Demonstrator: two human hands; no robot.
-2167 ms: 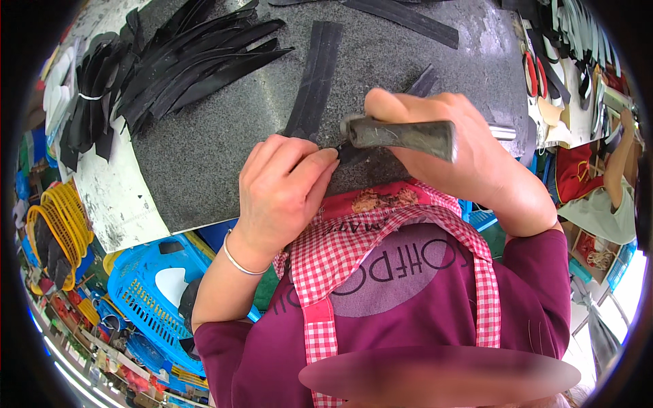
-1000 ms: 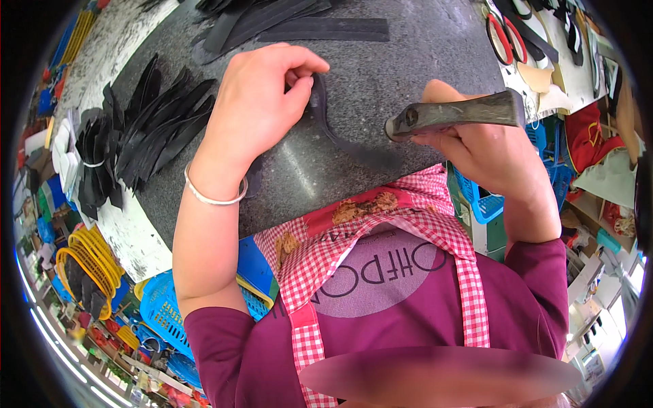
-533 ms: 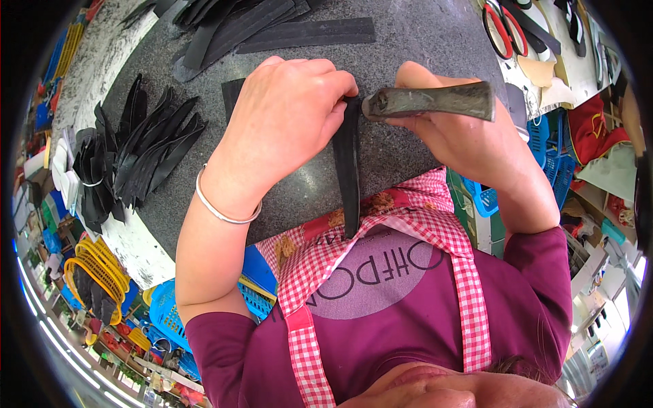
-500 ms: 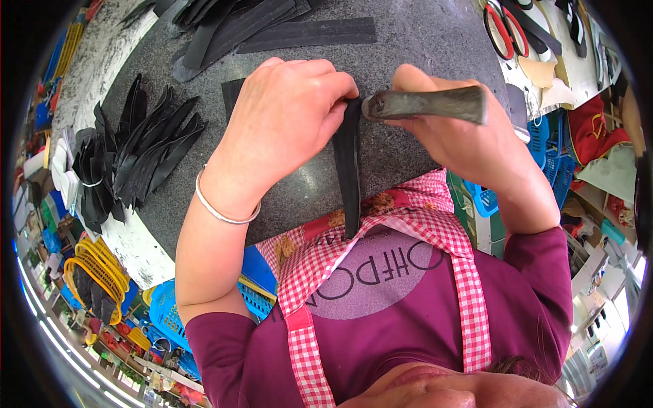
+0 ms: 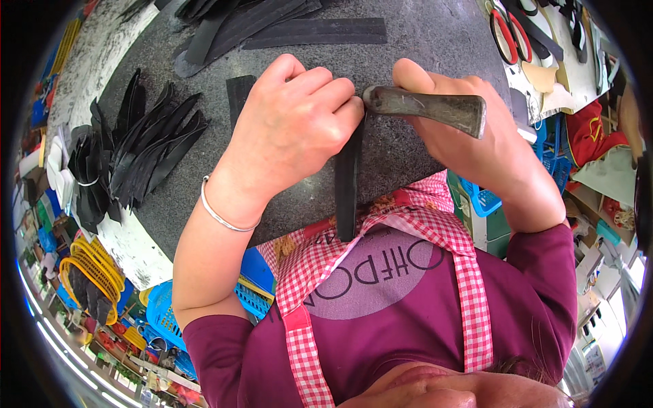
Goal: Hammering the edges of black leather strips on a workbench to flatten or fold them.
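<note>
My left hand (image 5: 299, 119) is curled, fingers closed on the upper part of a narrow black strip (image 5: 347, 187). From there the strip runs down over the table's near edge against the apron. In my right hand (image 5: 469, 126) is a hammer, its worn metal head (image 5: 428, 109) lying crosswise just above the table. The rounded end of that head is close to my left knuckles and the top of the strip. The hammer's handle is hidden by my fist. Another short black piece (image 5: 239, 95) shows beside my left hand, partly covered by it.
On the dark stone tabletop (image 5: 435, 41), black strips (image 5: 313, 32) lie at the far side. A bundle of black strips (image 5: 146, 146) sits at the left. Red-handled scissors (image 5: 507, 34) rest at the far right. Blue baskets (image 5: 163, 309) and yellow baskets (image 5: 92, 268) stand lower down.
My left fingers have curled further in, knuckles now raised. The hammer head has tilted, its flat end lower. The strip's lower part has shifted slightly left.
</note>
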